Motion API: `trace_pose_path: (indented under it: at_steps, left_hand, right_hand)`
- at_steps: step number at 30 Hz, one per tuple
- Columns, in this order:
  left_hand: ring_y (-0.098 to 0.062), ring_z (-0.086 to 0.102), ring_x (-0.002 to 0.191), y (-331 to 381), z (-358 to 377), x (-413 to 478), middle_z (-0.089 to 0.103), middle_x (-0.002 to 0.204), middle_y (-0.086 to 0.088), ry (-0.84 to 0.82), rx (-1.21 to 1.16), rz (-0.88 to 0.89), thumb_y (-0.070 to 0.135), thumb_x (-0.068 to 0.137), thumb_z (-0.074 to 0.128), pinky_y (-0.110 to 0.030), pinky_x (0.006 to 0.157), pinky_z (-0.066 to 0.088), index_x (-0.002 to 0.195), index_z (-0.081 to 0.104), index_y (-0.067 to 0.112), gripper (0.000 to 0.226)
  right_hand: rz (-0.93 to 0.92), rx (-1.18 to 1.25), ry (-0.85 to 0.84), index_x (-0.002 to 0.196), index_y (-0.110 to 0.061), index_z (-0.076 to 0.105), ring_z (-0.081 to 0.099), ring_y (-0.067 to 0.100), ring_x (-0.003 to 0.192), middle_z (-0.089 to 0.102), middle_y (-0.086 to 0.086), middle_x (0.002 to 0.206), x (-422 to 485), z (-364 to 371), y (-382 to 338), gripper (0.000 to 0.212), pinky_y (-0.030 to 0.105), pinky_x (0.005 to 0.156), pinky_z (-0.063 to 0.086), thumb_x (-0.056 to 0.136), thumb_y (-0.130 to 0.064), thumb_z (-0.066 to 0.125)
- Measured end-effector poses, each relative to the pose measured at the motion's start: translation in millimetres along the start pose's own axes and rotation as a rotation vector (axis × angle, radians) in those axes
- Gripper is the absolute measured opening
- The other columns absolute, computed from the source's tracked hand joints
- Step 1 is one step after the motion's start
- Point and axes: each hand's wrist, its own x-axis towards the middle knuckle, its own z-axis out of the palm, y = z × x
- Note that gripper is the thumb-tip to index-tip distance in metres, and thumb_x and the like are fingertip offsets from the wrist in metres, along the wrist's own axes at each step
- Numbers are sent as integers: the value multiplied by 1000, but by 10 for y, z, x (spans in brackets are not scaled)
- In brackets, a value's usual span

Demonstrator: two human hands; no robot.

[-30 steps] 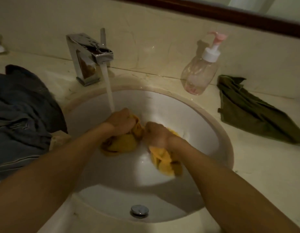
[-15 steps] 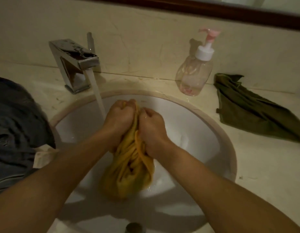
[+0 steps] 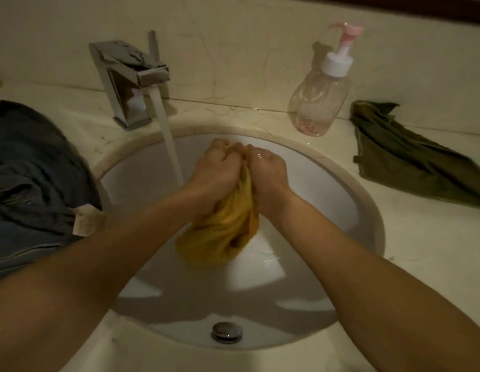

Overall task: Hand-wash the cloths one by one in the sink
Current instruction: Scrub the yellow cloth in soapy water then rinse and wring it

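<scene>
Two fists, your left hand (image 3: 216, 175) and right hand (image 3: 268, 174), clench the bunched yellow cloth (image 3: 225, 232) at frame centre, knuckles pressed together, probably to rub fabric against fabric. You hold it above the sink (image 3: 327, 189), beside the faucet (image 3: 131, 79) stream, so drips fall inside. A green cloth (image 3: 410, 159) lies right.

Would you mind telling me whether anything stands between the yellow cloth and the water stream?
Only the left hand, which grips the yellow cloth; the water stream falls past its outer side. Nothing else intervenes.
</scene>
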Motion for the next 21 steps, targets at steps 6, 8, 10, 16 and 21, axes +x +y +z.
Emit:
trace_pose_path:
  at_steps: [6, 8, 10, 16, 21]
  left_hand:
    - [-30, 53, 127, -30, 13, -37, 53, 144, -10, -180, 474, 166, 53, 103, 35, -41, 105, 44, 155, 28, 26, 59]
    - [-36, 51, 129, -151, -121, 20, 49, 148, -13, -280, 875, 128, 55, 103, 31, -46, 104, 44, 159, 9, 28, 66]
    - [-39, 42, 137, -219, -263, 106, 37, 156, -15, -310, 1090, -4, 53, 103, 36, -53, 110, 38, 160, -1, 27, 73]
    - [-32, 60, 111, -272, -335, 162, 61, 120, -9, -437, 1160, 246, 51, 82, 63, -44, 92, 52, 116, 60, 19, 46]
    - [-35, 27, 146, -500, -305, 132, 16, 161, -3, -512, 1332, -11, 72, 91, 42, -46, 113, 34, 157, 19, 28, 82]
  right_hand:
    - [-2, -377, -72, 85, -11, 63, 68, 33, 93, 67, 11, 89, 371, -263, 21, 29, 39, 80, 55, 100, -35, 60]
    - [-97, -911, -90, 92, -14, 62, 64, 34, 101, 64, 9, 96, 444, -401, 59, 38, 35, 78, 46, 98, -51, 56]
    - [-84, -1180, -40, 121, -15, 61, 54, 36, 123, 59, 13, 128, 429, -500, 54, 45, 40, 90, 46, 99, -54, 54]
    - [-293, -1678, -261, 148, -20, 42, 17, 40, 147, 24, 12, 157, 198, -365, -82, 55, 66, 110, 27, 98, -36, 58]
    - [75, -1862, -637, 163, -41, 4, -1, 36, 157, -2, 3, 172, 263, -457, 198, 105, 76, 114, 18, 86, -44, 75]
